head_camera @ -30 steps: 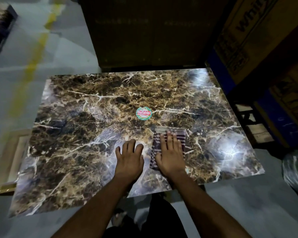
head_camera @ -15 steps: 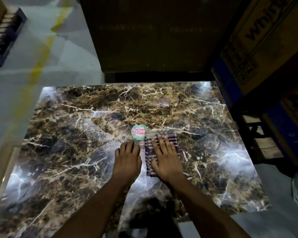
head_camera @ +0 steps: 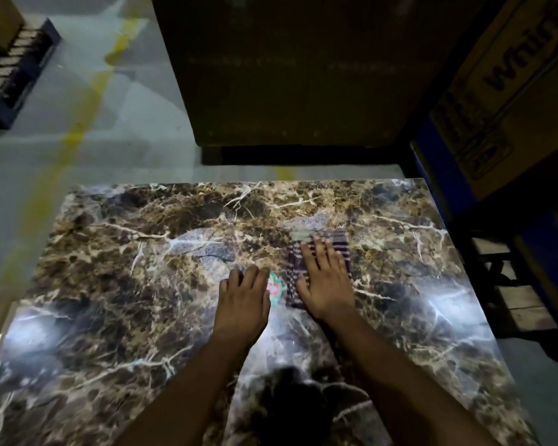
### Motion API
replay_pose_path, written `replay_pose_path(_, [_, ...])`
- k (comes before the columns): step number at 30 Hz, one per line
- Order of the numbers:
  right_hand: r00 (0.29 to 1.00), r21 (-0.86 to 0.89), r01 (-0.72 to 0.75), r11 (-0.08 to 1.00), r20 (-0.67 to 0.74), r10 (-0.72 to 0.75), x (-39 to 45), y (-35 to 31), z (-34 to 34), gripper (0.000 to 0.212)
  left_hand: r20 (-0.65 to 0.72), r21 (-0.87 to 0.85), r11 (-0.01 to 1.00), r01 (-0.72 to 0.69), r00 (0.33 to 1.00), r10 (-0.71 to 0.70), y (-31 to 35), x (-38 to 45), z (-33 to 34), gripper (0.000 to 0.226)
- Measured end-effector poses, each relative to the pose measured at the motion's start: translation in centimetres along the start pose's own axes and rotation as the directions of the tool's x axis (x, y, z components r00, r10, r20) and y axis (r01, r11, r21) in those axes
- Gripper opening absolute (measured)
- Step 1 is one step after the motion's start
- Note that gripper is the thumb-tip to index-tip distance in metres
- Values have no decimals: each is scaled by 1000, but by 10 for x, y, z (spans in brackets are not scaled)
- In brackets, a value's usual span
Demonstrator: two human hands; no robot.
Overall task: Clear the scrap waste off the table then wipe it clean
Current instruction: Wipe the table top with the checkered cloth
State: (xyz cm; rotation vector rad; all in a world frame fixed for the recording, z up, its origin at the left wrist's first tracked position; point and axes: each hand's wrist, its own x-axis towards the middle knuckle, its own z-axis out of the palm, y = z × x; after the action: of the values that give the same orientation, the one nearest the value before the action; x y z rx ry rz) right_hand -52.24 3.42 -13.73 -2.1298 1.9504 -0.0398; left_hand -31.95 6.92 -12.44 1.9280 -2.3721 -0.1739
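Observation:
A glossy brown marble-patterned table (head_camera: 116,284) fills the lower view. My right hand (head_camera: 324,281) lies flat, fingers spread, pressing a folded purple-and-white striped cloth (head_camera: 339,244) onto the tabletop near its middle. Part of the cloth shows beyond my fingertips and along my thumb side. My left hand (head_camera: 244,300) rests flat on the bare surface just left of it, holding nothing. A round green-and-pink sticker (head_camera: 276,289) on the tabletop peeks out between the two hands. No loose scrap is visible on the table.
A large dark carton (head_camera: 297,75) stands beyond the table's far edge. Printed cardboard boxes (head_camera: 512,91) on a blue and wooden frame crowd the right side. Grey floor with a yellow line (head_camera: 62,156) lies left, with a dark pallet (head_camera: 16,75) at far left.
My right hand has pushed the cloth farther away across the table, past the round sticker. My left hand also slid forward and now sits beside the sticker.

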Motion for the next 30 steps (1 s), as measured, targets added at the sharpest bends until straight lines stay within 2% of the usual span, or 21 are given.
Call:
replay_pose_path(2, [998, 15, -54, 998, -8, 54, 28, -15, -2, 76, 1, 3, 1000, 2, 1000, -2, 0, 14, 0, 38])
replay_pose_path(5, [999, 23, 36, 999, 14, -36, 35, -31, -3, 74, 1, -61, 998, 35, 999, -35, 2, 30, 4, 29])
replay_pose_path(8, [995, -3, 101, 995, 22, -101, 34, -7, -6, 74, -19, -43, 999, 31, 999, -32, 6, 41, 9, 28])
replay_pose_path(11, [1000, 6, -20, 1000, -16, 20, 76, 16, -15, 77, -41, 21, 999, 41, 998, -40, 9, 53, 7, 37])
replay_pose_path(13, [999, 14, -42, 999, -12, 42, 105, 12, -20, 79, -42, 51, 998, 47, 998, -45, 10, 64, 5, 40])
replay_pose_path(18, [990, -16, 140, 990, 29, -140, 110, 13, -21, 73, -50, -27, 997, 68, 996, -69, 13, 98, 3, 25])
replay_pose_path(23, [998, -4, 55, 998, -15, -55, 159, 17, -31, 74, -40, 55, 997, 54, 998, -52, 15, 117, 1, 39])
replay_pose_path(26, [989, -6, 147, 989, -2, -147, 167, -2, -31, 73, -69, 67, 995, 71, 995, -66, 15, 125, -2, 29])
replay_pose_path(28, [979, -28, 202, 979, 18, -201, 149, 13, -29, 73, -75, 72, 995, 64, 995, -58, 17, 123, -1, 27])
replay_pose_path(30, [988, -30, 156, 987, 4, -156, 142, 45, -33, 73, -75, 79, 995, 67, 995, -61, 19, 120, 2, 30])
